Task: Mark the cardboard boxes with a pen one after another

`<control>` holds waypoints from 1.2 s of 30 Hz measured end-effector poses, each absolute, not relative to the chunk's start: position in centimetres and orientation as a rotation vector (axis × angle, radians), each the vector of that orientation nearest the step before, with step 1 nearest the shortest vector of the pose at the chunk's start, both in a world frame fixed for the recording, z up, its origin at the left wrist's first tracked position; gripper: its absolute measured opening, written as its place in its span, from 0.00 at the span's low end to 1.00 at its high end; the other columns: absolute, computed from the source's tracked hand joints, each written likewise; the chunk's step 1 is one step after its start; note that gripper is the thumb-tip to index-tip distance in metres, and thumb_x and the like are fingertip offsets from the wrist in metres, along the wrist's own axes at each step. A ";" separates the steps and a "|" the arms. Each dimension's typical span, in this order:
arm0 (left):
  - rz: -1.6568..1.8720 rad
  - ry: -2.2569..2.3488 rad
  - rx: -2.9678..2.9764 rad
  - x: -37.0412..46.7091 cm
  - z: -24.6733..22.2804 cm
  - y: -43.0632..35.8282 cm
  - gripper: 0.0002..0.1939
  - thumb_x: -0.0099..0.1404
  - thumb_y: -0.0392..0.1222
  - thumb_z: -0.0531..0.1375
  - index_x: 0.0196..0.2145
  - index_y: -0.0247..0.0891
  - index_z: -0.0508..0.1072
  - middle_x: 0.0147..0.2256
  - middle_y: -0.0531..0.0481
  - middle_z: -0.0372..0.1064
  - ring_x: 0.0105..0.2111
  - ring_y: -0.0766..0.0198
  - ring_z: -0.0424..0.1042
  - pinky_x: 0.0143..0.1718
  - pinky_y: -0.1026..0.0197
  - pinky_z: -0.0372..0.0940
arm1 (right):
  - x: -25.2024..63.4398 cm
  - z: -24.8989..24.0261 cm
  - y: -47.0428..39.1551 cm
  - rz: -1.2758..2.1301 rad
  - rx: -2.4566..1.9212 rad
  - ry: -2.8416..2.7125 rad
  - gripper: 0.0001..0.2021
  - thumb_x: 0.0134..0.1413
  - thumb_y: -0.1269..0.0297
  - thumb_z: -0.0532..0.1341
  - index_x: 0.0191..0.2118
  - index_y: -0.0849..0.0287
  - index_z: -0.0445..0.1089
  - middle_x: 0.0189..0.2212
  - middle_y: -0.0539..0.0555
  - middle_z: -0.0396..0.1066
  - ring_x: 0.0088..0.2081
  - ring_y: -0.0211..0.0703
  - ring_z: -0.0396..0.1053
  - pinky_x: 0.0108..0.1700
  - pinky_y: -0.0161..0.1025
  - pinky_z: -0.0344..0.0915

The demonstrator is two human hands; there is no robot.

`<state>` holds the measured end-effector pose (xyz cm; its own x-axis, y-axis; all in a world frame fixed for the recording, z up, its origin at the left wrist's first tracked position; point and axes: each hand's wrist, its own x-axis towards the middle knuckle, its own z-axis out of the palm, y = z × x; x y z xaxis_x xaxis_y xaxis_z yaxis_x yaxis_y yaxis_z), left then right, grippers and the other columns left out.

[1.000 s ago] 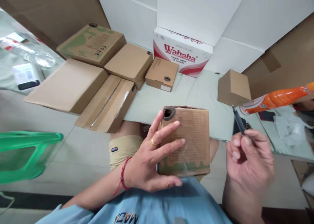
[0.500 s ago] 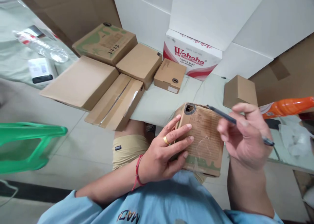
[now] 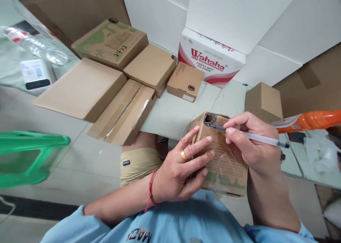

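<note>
Head view: the worn carton [image 3: 229, 172] lies in front of the person's body, between the two hands, short of the pale green table [image 3: 173, 117]. The left hand [image 3: 181, 168] is unclenched, its fingers extended and laid over the carton's left edge onto the printed face. The right hand [image 3: 253, 143] pinches a pen [image 3: 262, 137] between thumb and fingers, with the carton below it and to its left, its right upper part covered by that hand. The pen's tip is at the lower rim of the dark-ringed hole [image 3: 210, 119] in the carton's upper left corner; whether it touches is too small to tell. Beyond the carton, a small brown box [image 3: 185, 79] stands before the Wahaha box [image 3: 210, 58]. Past the right hand lies an orange bottle [image 3: 317, 120].
</note>
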<state>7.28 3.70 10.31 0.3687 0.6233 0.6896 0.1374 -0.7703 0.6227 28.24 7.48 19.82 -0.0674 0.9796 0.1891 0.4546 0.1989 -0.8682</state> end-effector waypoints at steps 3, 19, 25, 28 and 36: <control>1.380 0.663 2.168 7.2 10.3 3.8 0.29 0.72 0.31 0.59 0.69 0.36 0.69 0.68 0.32 0.70 0.76 0.41 0.60 0.74 0.28 0.60 | 28.1 20.0 7.5 0.806 -1.445 -1.693 0.03 0.63 0.65 0.67 0.37 0.56 0.78 0.23 0.47 0.75 0.24 0.37 0.69 0.25 0.34 0.61; 1.375 0.644 2.161 7.1 10.2 3.8 0.30 0.73 0.32 0.59 0.70 0.36 0.67 0.69 0.32 0.69 0.77 0.43 0.58 0.75 0.28 0.59 | 27.7 19.3 7.6 0.484 -1.490 -1.579 0.02 0.63 0.66 0.68 0.38 0.55 0.79 0.26 0.48 0.77 0.25 0.38 0.73 0.26 0.33 0.68; 1.376 0.636 2.154 7.1 10.1 3.7 0.30 0.72 0.31 0.59 0.70 0.36 0.68 0.69 0.31 0.69 0.78 0.42 0.54 0.75 0.29 0.58 | 27.5 19.6 7.5 0.564 -1.482 -1.667 0.06 0.66 0.59 0.70 0.42 0.55 0.80 0.29 0.50 0.81 0.28 0.39 0.77 0.30 0.33 0.73; 1.377 0.638 2.141 7.1 10.0 3.7 0.32 0.72 0.31 0.59 0.72 0.38 0.66 0.70 0.32 0.68 0.77 0.41 0.55 0.75 0.28 0.58 | 27.4 19.7 7.7 0.566 -1.517 -1.675 0.06 0.66 0.59 0.69 0.43 0.55 0.80 0.30 0.50 0.82 0.29 0.39 0.78 0.32 0.34 0.74; 1.397 0.614 2.140 7.1 10.1 3.8 0.31 0.71 0.30 0.59 0.70 0.35 0.67 0.68 0.30 0.70 0.74 0.44 0.63 0.75 0.28 0.58 | 27.5 19.1 7.7 0.438 -1.506 -1.537 0.03 0.60 0.69 0.67 0.35 0.55 0.78 0.23 0.47 0.74 0.24 0.36 0.69 0.24 0.32 0.63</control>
<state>7.12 3.85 10.07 0.3692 0.6168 0.6952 0.0948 -0.7691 0.6320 27.51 7.68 19.12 0.1603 0.9228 0.3503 0.5993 0.1910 -0.7774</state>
